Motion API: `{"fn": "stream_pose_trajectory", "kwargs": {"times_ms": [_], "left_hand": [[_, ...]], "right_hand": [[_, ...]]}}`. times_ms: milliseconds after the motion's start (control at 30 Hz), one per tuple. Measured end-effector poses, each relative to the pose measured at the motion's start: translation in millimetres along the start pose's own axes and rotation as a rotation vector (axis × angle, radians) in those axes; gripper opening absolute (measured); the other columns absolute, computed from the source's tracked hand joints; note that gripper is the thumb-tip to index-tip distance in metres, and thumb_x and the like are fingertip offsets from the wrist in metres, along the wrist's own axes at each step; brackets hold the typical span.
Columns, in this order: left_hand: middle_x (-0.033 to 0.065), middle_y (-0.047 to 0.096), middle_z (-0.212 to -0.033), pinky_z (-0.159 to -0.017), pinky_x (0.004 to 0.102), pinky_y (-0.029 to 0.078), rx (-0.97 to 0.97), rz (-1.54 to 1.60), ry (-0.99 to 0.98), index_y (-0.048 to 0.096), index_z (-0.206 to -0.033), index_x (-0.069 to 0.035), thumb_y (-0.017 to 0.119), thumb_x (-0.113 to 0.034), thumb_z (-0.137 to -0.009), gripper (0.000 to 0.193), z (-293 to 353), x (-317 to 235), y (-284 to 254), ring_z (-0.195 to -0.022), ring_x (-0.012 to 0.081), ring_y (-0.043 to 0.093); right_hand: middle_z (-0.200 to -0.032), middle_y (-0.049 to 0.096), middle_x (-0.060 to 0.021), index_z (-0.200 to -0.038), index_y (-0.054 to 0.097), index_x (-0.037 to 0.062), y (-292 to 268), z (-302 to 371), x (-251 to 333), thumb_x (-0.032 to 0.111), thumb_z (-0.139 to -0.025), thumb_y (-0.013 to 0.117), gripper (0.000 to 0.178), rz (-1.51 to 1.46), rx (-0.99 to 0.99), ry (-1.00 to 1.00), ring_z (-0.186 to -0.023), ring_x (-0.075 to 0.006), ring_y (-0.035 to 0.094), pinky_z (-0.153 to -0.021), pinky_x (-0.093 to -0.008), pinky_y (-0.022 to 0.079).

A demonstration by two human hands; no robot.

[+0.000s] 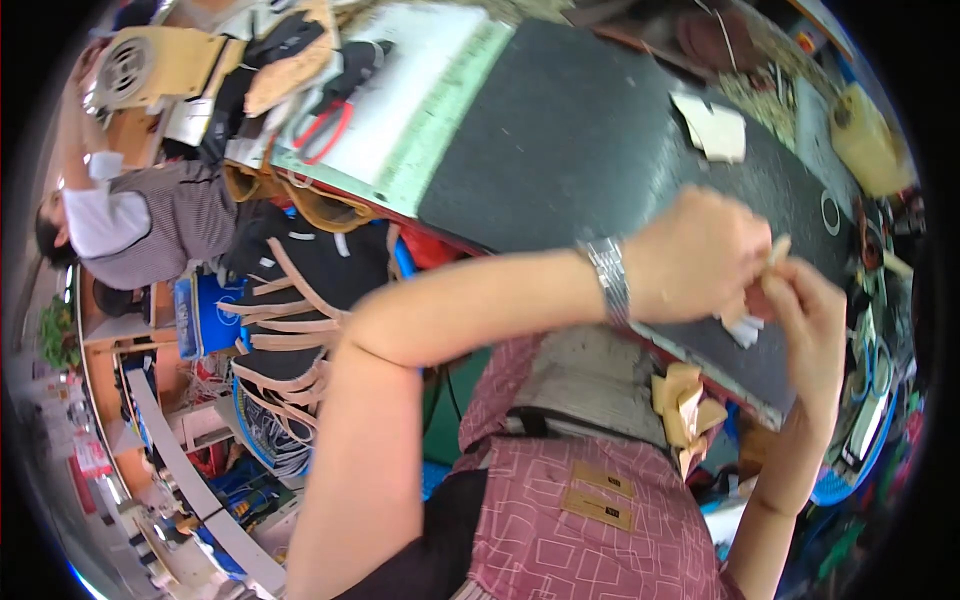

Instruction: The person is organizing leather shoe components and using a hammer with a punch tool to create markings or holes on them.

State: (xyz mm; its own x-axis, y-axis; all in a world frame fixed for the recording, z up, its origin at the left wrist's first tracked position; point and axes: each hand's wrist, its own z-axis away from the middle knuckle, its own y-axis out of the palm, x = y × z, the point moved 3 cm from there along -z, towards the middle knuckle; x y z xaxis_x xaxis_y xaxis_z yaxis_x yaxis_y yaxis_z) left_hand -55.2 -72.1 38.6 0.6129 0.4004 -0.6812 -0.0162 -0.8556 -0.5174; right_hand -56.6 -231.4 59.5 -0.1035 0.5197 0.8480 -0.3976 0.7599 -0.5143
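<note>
Over the right end of the flat black mat (560, 130), the right hand (808, 300) pinches a small pale-beige piece (779, 249)! The left hand (712, 250) curls in alongside; whether it grips anything, I can't tell.

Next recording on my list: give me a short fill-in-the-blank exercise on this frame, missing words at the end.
1. Of the left hand and the right hand, the one with a silver metal band at its wrist is the ____ one.
2. The scissors at the upper left have ____ handles.
3. Of the cream piece and the yellowish container, the one lying on the dark mat is the ____.

Missing words: left; red; cream piece.
</note>
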Motion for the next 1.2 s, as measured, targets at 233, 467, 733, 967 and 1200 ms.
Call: {"fn": "stream_pose_trajectory", "kwargs": {"times_ms": [233, 467, 733, 967, 1200], "left_hand": [[0.0155, 0.060, -0.060, -0.057, 0.0389, 0.049, 0.128, -0.165, 0.137, 0.062, -0.057, -0.004, 0.056, -0.017, -0.065, 0.016, -38, -13, -29, -0.058, 0.0325, 0.060], [0.0057, 0.064, -0.071, -0.056, 0.0229, 0.048, 0.264, 0.442, -0.469, 0.064, -0.082, 0.001, 0.062, -0.009, -0.081, 0.010, -24, -4, -10, -0.061, 0.0107, 0.060], [0.0022, 0.054, -0.068, -0.048, 0.0196, 0.044, 0.282, 0.917, -0.725, 0.051, -0.084, -0.002, 0.057, -0.018, -0.089, 0.018, -21, -16, 12, -0.055, 0.0067, 0.053], [0.0145, 0.065, -0.098, -0.067, 0.0281, 0.053, 0.188, 0.510, -0.382, 0.061, -0.091, 0.001, 0.054, -0.011, -0.088, 0.013, -20, -7, -43, -0.078, 0.0183, 0.064], [0.0184, 0.061, -0.108, -0.080, 0.0353, 0.050, 0.641, 0.694, 0.127, 0.066, -0.095, -0.004, 0.071, -0.013, -0.073, 0.024, 2, -52, 8, -0.097, 0.0289, 0.061]], "right_hand": [[-0.072, 0.061, -0.0039, -0.091, 0.060, -0.0045, -9, -21, 20, 0.011, -0.089, 0.051, 0.018, -0.049, -0.008, -0.073, -0.066, -0.0070, 0.057, -0.060, -0.0199, 0.045], [-0.067, 0.060, -0.0027, -0.079, 0.061, -0.0047, -16, -9, 2, 0.006, -0.080, 0.053, 0.014, -0.213, 0.018, -0.012, -0.060, -0.0071, 0.054, -0.055, -0.0214, 0.044], [-0.066, 0.061, -0.0058, -0.079, 0.063, -0.0022, -24, 23, -15, 0.003, -0.072, 0.059, 0.010, -0.270, -0.238, -0.241, -0.059, -0.0079, 0.056, -0.054, -0.0219, 0.045], [-0.060, 0.060, -0.0068, -0.071, 0.062, 0.0025, -65, 102, -92, 0.016, -0.073, 0.064, 0.014, 0.230, 0.263, 0.147, -0.052, -0.0141, 0.058, -0.049, -0.0266, 0.044], [-0.089, 0.060, -0.0028, -0.096, 0.057, 0.0033, -15, 65, -53, 0.016, -0.076, 0.071, 0.028, -0.751, 0.273, 0.098, -0.079, -0.0055, 0.055, -0.065, -0.0226, 0.045]]}}
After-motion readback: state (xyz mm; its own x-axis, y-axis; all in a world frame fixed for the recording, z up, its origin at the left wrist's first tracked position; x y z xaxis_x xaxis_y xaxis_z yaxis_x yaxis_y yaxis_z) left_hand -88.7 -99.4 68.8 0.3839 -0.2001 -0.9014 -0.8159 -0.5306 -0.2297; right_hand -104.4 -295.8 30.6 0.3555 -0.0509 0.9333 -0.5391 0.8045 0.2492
